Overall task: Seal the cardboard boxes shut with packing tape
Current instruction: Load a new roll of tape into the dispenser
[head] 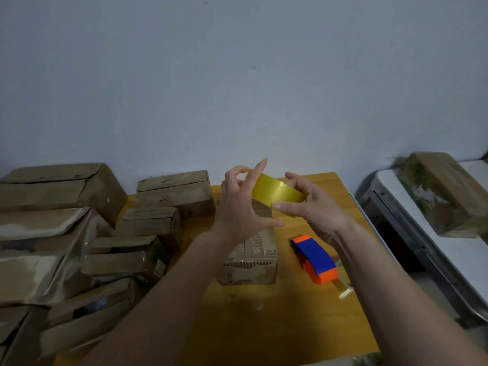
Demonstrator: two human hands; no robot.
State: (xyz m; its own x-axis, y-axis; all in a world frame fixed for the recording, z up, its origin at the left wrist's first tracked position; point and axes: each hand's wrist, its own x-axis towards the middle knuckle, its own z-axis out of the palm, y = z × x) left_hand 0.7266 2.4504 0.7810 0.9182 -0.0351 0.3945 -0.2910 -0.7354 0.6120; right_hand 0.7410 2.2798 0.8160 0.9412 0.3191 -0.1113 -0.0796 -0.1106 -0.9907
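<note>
A glossy yellow tape roll [274,192] is gripped by the right hand [314,207] and pinched by the left hand [237,207] above a closed corrugated cardboard box [250,260] on the wooden desk [264,326].

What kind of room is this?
Probably a small packing room at home or in a shop: many boxes piled on a yellow table, a tape roll in both hands, and a tape dispenser.
</note>
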